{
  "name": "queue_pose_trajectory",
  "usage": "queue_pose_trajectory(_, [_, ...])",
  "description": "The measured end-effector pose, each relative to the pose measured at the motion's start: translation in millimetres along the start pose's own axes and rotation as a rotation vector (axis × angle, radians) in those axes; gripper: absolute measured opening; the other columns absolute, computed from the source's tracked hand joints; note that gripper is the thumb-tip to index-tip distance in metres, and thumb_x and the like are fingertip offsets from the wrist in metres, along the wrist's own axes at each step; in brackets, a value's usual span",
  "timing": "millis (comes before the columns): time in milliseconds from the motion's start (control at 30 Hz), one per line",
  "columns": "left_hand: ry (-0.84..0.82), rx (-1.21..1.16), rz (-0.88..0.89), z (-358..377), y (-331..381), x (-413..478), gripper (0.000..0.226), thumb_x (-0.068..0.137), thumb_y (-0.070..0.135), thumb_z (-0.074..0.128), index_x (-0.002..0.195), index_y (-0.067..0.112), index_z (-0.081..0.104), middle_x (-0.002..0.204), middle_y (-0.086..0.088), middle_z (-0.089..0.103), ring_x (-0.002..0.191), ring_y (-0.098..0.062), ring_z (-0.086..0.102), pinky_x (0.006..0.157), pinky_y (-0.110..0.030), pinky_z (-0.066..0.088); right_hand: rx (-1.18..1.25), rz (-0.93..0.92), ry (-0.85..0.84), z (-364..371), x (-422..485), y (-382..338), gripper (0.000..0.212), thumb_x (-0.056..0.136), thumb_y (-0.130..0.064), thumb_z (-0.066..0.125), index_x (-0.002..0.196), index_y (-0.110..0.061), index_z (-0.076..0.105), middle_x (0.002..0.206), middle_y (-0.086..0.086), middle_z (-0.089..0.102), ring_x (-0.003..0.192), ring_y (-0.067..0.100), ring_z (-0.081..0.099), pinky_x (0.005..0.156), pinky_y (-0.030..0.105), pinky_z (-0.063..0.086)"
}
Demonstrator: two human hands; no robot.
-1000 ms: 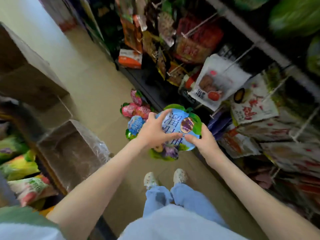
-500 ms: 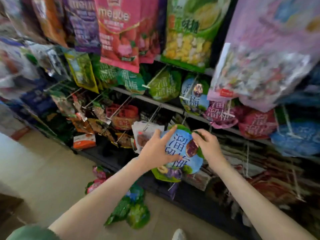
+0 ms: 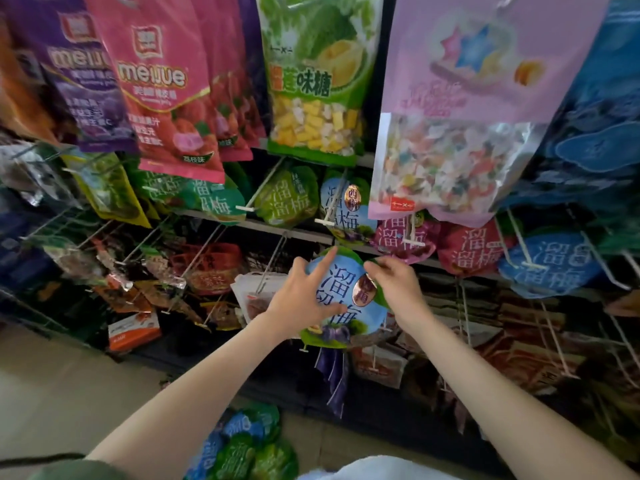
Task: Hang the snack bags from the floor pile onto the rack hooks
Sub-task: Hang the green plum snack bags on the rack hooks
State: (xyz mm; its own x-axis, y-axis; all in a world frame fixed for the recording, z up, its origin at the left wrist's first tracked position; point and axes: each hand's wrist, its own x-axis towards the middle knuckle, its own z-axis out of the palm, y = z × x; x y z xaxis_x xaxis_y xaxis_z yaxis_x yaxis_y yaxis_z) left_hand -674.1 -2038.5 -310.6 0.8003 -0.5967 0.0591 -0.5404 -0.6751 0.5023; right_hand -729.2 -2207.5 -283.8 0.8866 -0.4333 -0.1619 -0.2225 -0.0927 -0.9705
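— Arms?
— Both bare, stretched forward. My left hand (image 3: 302, 295) points its forefinger straight up, thumb laid across the snack bag (image 3: 341, 282).
— The right?
— My right hand (image 3: 394, 285) pinches the top edge, fingers curled.

A pale beige floor (image 3: 52, 393) is running along the lower left edge and meeting the black base (image 3: 214, 362) of a dark display rack (image 3: 388, 46), whose grey crossbar (image 3: 277, 228) is spanning the middle under soft, even light.
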Motion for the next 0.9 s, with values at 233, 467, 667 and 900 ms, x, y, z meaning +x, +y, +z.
queue_pose_trajectory(233, [0.198, -0.048, 0.026, -22, -33, -4, 0.101, 0.074, 0.061, 0.066, 0.141, 0.047, -0.009, 0.106, 0.0, 0.022, 0.097, -0.027, 0.043, 0.075, -0.033, 0.045, 0.019, -0.167, -0.043, 40, 10, -34, 0.011, 0.089, -0.019, 0.063, 0.078, -0.019, 0.061, 0.077, 0.004, 0.064, 0.078, 0.02, 0.063, 0.071, 0.036, 0.049])
queue_pose_trajectory(467, [0.256, -0.064, 0.033, -37, -37, 1, 0.103, 0.074, 0.064, 0.064, 0.141, 0.047, -0.013, 0.105, 0.0, 0.024, 0.092, -0.027, 0.043, 0.072, -0.033, 0.046, -0.002, -0.268, 0.021, 50, 17, -52, 0.016, 0.091, -0.018, 0.059, 0.077, -0.026, 0.059, 0.076, -0.004, 0.063, 0.066, -0.002, 0.06, 0.068, 0.025, 0.05])
queue_pose_trajectory(667, [0.237, -0.048, 0.019, -40, -41, 11, 0.102, 0.073, 0.064, 0.064, 0.141, 0.048, -0.011, 0.113, -0.005, 0.028, 0.098, -0.03, 0.045, 0.071, -0.03, 0.045, -0.004, -0.249, 0.073, 57, 27, -51, 0.016, 0.092, -0.019, 0.057, 0.077, -0.021, 0.061, 0.073, -0.003, 0.063, 0.066, 0.001, 0.06, 0.065, 0.023, 0.049])
queue_pose_trajectory(900, [0.208, -0.057, -0.014, -36, -40, 27, 0.1, 0.076, 0.064, 0.062, 0.138, 0.049, -0.016, 0.114, -0.008, 0.03, 0.095, -0.029, 0.046, 0.069, -0.032, 0.047, -0.056, -0.234, 0.185, 63, 44, -49, 0.013, 0.092, -0.02, 0.057, 0.08, -0.017, 0.059, 0.076, -0.003, 0.062, 0.074, 0.01, 0.06, 0.067, 0.024, 0.046])
